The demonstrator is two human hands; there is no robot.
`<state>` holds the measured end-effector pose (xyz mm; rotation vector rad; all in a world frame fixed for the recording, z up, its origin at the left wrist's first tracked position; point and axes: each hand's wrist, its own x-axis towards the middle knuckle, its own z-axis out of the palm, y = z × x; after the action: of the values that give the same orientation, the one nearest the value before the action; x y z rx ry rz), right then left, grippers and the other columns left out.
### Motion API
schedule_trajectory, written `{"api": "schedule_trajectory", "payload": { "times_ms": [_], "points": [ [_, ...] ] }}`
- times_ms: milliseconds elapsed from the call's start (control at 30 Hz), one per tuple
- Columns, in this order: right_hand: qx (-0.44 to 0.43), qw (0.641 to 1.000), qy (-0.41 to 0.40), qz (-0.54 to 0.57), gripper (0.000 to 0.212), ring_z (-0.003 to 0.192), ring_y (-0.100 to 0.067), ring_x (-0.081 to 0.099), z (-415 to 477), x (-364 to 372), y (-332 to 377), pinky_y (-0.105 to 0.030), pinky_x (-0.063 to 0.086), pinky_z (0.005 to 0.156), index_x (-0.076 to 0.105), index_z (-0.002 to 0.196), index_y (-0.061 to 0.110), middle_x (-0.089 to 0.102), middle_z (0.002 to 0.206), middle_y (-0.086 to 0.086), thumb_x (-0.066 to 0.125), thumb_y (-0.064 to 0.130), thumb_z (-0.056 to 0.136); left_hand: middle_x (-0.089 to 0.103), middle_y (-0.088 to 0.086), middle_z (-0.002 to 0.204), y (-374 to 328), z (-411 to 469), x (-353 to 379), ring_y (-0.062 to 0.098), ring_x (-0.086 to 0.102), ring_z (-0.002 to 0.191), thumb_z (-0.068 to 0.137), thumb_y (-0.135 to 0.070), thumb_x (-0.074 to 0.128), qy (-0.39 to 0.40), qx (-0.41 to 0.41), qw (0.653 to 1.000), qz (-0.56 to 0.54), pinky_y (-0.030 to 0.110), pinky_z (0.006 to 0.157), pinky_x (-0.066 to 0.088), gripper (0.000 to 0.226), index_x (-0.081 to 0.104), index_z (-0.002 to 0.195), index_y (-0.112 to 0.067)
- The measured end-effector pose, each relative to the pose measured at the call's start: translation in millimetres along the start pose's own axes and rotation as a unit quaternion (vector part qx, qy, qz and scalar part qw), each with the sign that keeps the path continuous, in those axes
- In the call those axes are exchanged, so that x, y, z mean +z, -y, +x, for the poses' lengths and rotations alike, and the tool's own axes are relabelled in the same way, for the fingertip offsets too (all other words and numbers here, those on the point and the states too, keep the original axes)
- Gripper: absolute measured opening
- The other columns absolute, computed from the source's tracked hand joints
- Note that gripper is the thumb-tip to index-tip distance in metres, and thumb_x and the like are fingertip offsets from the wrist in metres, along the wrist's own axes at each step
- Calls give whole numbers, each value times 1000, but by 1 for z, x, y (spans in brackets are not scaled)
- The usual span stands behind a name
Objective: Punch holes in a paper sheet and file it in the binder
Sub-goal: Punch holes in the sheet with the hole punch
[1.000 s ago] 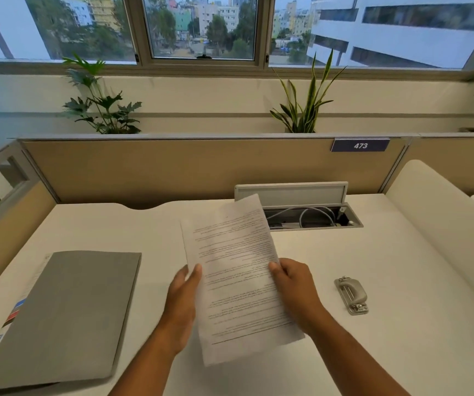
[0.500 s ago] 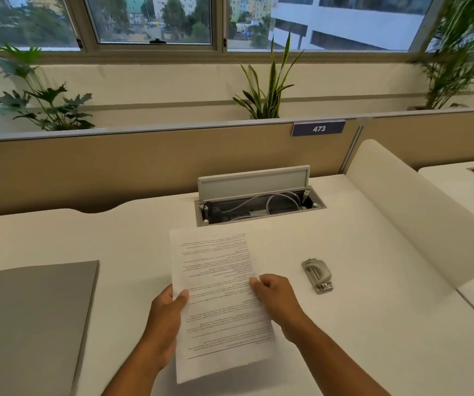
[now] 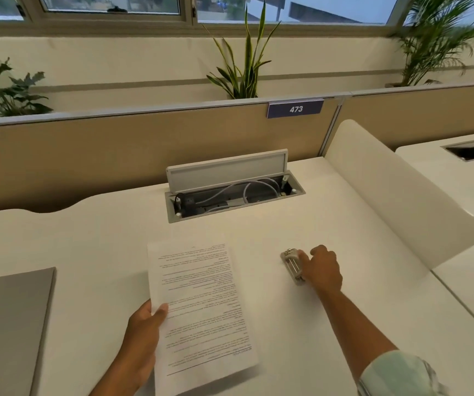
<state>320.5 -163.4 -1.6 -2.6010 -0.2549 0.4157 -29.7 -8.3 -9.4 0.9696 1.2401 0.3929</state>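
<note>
Since half a second ago the right hand [image 3: 322, 267] has let go of the paper sheet [image 3: 201, 310] and gone out to the hole punch [image 3: 292, 265], its fingers now curled over the punch's right side; whether they have closed on it cannot be told from here. The left hand [image 3: 144, 327] alone keeps the sheet, thumb on top and fingers beneath, clamped on its left edge. That one-sided hold leaves the page raised a little at the near end, judging by the shadow under it, ready to be fed to the punch.

The binder [image 3: 7, 332], grey and closed, lies flat on the counter [image 3: 358, 310] at the far left, well apart from the punch, so it will need opening later. Nothing lies between sheet and punch.

Farther back an open cable tray [image 3: 230, 195] with its lid up sits in the counter, clear of the work. Behind it runs the partition with the label 473 [image 3: 295, 109], then plants [image 3: 244, 61] by the window.
</note>
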Motion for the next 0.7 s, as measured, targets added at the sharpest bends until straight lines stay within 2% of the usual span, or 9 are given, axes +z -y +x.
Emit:
{"api": "schedule_trajectory", "payload": {
  "times_ms": [100, 167, 233, 300, 367, 433, 500, 600, 700],
  "points": [
    [14, 999, 47, -8, 53, 90, -29, 66, 10, 8, -7, -44, 56, 84, 65, 89, 20, 65, 101, -5, 49, 69, 76, 82, 11, 115, -1, 1, 2, 40, 77, 108, 112, -17, 50, -2, -1, 1000, 3, 61, 97, 59, 26, 72, 126, -19],
    [3, 998, 55, -14, 41, 88, -29, 65, 11, 11, -8, -41, 55, 82, 65, 86, 21, 64, 97, -4, 55, 60, 78, 82, 11, 113, -4, 0, 3, 40, 77, 107, 112, -18, 50, -2, 0, 1000, 5, 60, 94, 61, 26, 72, 125, -20],
    [-6, 999, 54, 4, 30, 76, -26, 63, 5, 4, -1, -33, 48, 69, 62, 76, 18, 64, 86, -4, 62, 47, 82, 82, 10, 114, -6, -2, 5, 39, 76, 108, 112, -18, 50, -1, 1, 1000, 5, 58, 93, 61, 26, 72, 125, -21],
    [-11, 995, 68, 71, 31, 56, -23, 62, -1, -3, 8, -31, 47, 54, 52, 65, 14, 66, 69, -7, 65, 34, 85, 82, 9, 114, -8, -5, 6, 39, 76, 109, 112, -18, 50, 0, 1, 1000, 3, 59, 94, 61, 26, 72, 126, -22],
    [-2, 985, 79, 156, 32, 47, -22, 60, -3, -8, 9, -27, 49, 45, 49, 64, 14, 64, 64, -10, 68, 25, 87, 82, 9, 116, -10, -8, 7, 39, 76, 109, 112, -19, 50, 3, 3, 1000, -2, 59, 94, 61, 27, 72, 127, -22],
    [0, 971, 90, 223, 29, 58, -24, 56, -5, -12, 8, -28, 49, 53, 50, 68, 14, 58, 74, -12, 71, 20, 86, 82, 9, 117, -13, -11, 7, 39, 76, 110, 112, -19, 50, 8, 6, 1000, -8, 59, 94, 61, 27, 71, 129, -23],
    [18, 948, 126, 293, 17, 74, -28, 66, -13, -15, 6, -37, 56, 63, 57, 89, 11, 66, 94, -11, 73, 17, 88, 82, 9, 118, -17, -16, 7, 39, 75, 112, 112, -20, 50, 14, 10, 1000, -15, 61, 97, 59, 28, 71, 130, -23],
    [46, 889, 201, 409, 41, 93, -33, 74, -34, -19, 7, -45, 63, 74, 50, 126, 14, 66, 115, -16, 73, 17, 92, 81, 9, 119, -22, -26, 7, 39, 74, 114, 112, -20, 50, 28, 15, 999, -24, 63, 100, 57, 28, 71, 130, -22],
    [16, 843, 284, 457, 56, 93, -33, 71, -59, -24, 10, -48, 63, 82, 58, 124, -5, 68, 111, -18, 82, 28, 86, 81, 8, 119, -25, -36, 6, 37, 75, 113, 112, -19, 50, 37, 23, 999, -26, 60, 99, 58, 28, 71, 130, -22]
  ]
}}
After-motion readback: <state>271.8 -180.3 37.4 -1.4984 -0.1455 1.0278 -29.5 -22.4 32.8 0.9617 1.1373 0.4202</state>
